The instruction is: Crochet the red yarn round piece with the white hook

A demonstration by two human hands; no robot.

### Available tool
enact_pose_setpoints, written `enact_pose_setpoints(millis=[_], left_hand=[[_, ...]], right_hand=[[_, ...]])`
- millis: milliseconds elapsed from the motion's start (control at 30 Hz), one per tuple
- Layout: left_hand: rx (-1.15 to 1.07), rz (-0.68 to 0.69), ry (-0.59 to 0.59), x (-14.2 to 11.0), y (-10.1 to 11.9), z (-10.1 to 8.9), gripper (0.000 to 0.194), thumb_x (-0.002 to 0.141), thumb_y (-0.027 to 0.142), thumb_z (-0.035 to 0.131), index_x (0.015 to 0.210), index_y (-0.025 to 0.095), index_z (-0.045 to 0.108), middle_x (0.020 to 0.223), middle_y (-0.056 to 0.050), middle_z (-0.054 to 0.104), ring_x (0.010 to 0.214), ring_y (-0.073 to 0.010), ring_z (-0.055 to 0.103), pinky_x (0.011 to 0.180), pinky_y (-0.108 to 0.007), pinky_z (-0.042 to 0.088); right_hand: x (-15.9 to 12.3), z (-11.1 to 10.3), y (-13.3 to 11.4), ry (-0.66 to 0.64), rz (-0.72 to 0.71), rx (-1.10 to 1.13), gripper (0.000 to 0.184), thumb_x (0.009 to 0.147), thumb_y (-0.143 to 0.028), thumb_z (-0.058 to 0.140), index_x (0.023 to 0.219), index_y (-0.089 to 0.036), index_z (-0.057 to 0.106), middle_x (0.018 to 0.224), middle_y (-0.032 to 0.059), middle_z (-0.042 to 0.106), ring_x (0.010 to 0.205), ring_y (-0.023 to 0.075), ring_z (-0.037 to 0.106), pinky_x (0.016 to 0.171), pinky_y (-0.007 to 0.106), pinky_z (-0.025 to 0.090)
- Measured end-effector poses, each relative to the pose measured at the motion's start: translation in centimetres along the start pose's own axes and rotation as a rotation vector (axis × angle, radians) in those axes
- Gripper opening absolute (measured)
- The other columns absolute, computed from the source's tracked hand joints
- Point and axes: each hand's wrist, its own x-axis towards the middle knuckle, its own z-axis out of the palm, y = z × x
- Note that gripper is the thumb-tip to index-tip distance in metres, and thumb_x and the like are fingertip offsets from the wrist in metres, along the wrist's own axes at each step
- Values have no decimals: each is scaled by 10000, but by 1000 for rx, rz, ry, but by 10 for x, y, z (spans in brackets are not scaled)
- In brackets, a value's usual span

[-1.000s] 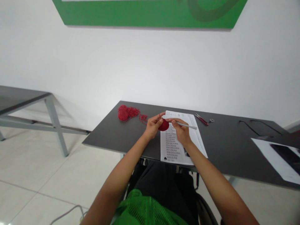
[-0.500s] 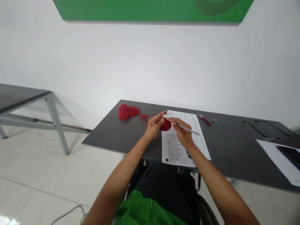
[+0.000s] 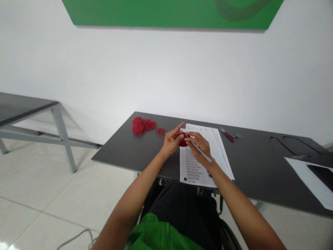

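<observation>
My left hand (image 3: 172, 140) pinches a small round red crochet piece (image 3: 183, 142) above the dark table (image 3: 255, 166), index finger raised with red yarn over it. My right hand (image 3: 201, 146) is closed on a thin grey crochet hook (image 3: 201, 151), its tip at the red piece. The yarn strand (image 3: 160, 131) runs left to a loose ball of red yarn (image 3: 140, 125) near the table's far left corner. Both hands hover over a printed sheet of paper (image 3: 205, 156) with lines of text.
Red-handled snips (image 3: 227, 133) and a small metal ring lie right of the sheet. A black cable (image 3: 291, 146) and a white sheet with a dark device (image 3: 316, 175) are at the right. Another grey table (image 3: 28, 118) stands left. A green panel hangs on the white wall.
My right hand turned so the hook's handle now points down toward my wrist instead of out to the right. The red piece is more hidden between my fingers.
</observation>
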Motion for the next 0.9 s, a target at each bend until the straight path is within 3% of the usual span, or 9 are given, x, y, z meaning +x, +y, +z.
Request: enact_pose_setpoints(millis=[200,367,433,533,633,733,800,900], left_hand=[[194,85,-2,2,-4,-4,610,845,408,755,1387,162,625,798,6,659,704,-109,584,702,-248,500],[404,181,72,2,-6,-6,460,914,267,630,1367,187,641,827,0,675,732,-115,584,739,-256,526],[472,227,92,2,-6,-6,436,908,215,612,1341,200,662,842,-7,675,764,-124,600,776,-265,533],[521,261,111,2,-4,-6,399,903,199,607,1291,206,699,858,-19,669,793,-136,618,798,-272,533],[523,236,122,2,-2,-7,377,895,196,615,1255,191,723,865,-35,680,788,-144,628,783,-272,527],[527,197,110,2,-3,-7,379,861,173,633,1224,179,740,870,-37,712,783,-150,632,778,-278,516],[523,161,92,2,-3,-6,397,844,173,641,1230,174,734,877,-28,734,795,-154,636,787,-284,513],[497,113,52,1,-4,-4,397,830,189,653,1217,166,740,937,-36,768,849,-175,659,828,-307,520]], right_hand=[[-1,-2,6,-26,-118,-192,181,1016,-286,565,1120,-299,713,1199,28,761,1108,201,720,1112,486,469],[-2,0,7,-94,-125,-244,169,1029,-282,539,1056,-266,706,1244,21,752,1180,201,705,1213,517,361],[-3,1,5,-105,-56,-200,202,1035,-334,523,1080,-268,708,1252,23,749,1200,207,693,1234,518,344],[-6,2,-1,-63,185,-66,296,1024,-452,511,1176,-291,707,1274,21,737,1339,246,595,1235,547,342],[-6,3,-1,21,428,235,292,969,-502,595,1100,-284,738,1243,29,750,1393,290,540,1226,584,332],[-1,4,5,98,540,574,299,904,-534,677,882,-240,721,1087,52,794,1184,291,690,1126,565,462],[2,5,10,117,565,661,358,885,-578,680,817,-226,687,991,59,802,1028,273,746,1012,529,554],[5,6,15,131,585,695,383,850,-610,705,821,-228,690,912,53,797,916,245,760,912,479,604]])
